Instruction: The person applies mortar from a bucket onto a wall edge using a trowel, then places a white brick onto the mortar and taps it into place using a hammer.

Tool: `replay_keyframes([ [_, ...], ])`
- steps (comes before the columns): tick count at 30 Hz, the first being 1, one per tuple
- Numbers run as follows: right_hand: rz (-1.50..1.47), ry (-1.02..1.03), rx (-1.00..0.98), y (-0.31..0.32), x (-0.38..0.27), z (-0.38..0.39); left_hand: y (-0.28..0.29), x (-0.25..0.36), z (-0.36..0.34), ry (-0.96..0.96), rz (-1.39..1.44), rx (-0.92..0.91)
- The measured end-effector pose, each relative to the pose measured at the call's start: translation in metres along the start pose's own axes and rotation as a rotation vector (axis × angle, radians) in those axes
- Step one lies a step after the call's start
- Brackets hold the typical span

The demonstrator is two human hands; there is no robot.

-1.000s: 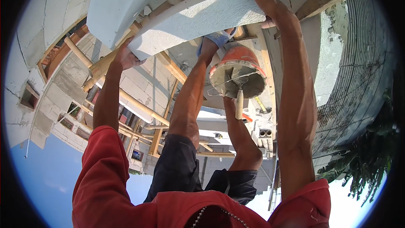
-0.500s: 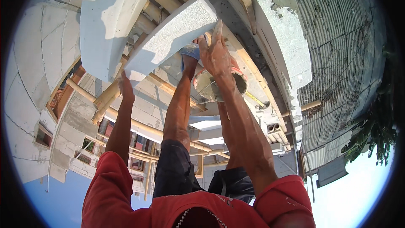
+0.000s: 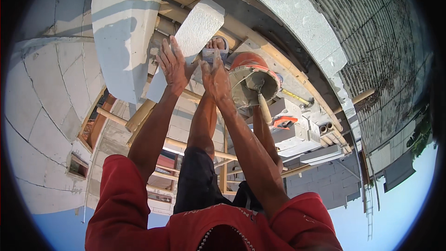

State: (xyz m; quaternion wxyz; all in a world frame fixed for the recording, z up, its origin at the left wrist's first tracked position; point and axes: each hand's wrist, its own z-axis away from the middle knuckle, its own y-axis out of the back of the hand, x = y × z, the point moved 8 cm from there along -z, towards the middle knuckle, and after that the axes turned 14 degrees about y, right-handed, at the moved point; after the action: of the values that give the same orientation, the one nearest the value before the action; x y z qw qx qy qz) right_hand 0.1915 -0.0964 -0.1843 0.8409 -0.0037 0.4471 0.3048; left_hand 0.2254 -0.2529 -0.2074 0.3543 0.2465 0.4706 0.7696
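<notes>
A long pale lightweight concrete block (image 3: 200, 25) with a rough, sunlit face lies slanted in the middle. In front of it, my left hand (image 3: 173, 65) has its fingers spread and covers part of the block; whether the palm touches it I cannot tell. My right hand (image 3: 216, 80), fingers stretched out and dusted with mortar, is just right of the block, near my sandalled foot (image 3: 216, 46). Neither hand grips anything. Beside my right forearm stands an orange bucket (image 3: 248, 60) of grey mortar, with a wooden-handled trowel (image 3: 264, 107) in it.
A larger pale block (image 3: 123, 42) stands at the left. Right of my legs are stacked blocks (image 3: 292, 142) with an orange-handled tool (image 3: 284, 122), and a yellow-handled tool (image 3: 296, 96). Bamboo poles (image 3: 297, 76) run around the platform. A corrugated roof (image 3: 371, 42) lies at the right.
Both hands have left the block's ends and come closer together. The block now lies more steeply and farther from my right hand. The view has shifted, showing more of the bucket and trowel.
</notes>
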Motion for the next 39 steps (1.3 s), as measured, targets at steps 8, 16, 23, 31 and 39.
replay_keyframes([
  [8, 0.494, 0.379, -0.232, 0.015, -0.043, 0.012, -0.019, -0.062, 0.037, 0.046, -0.043, -0.016],
  [16, 1.296, 1.208, -0.735, -0.081, -0.053, -0.039, -0.051, -0.124, 0.054, 0.183, -0.339, -0.107],
  [23, 2.073, 1.463, -0.424, -0.119, 0.024, -0.101, -0.073, -0.103, 0.042, 0.084, -0.215, -0.067],
  [31, 1.381, 1.183, -0.616, -0.067, -0.085, -0.063, 0.07, -0.09, 0.056, 0.133, -0.306, -0.179],
  [39, 1.308, 1.373, 0.08, 0.003, -0.125, 0.039, 0.207, -0.044, 0.12, -0.229, -0.478, -0.121],
])
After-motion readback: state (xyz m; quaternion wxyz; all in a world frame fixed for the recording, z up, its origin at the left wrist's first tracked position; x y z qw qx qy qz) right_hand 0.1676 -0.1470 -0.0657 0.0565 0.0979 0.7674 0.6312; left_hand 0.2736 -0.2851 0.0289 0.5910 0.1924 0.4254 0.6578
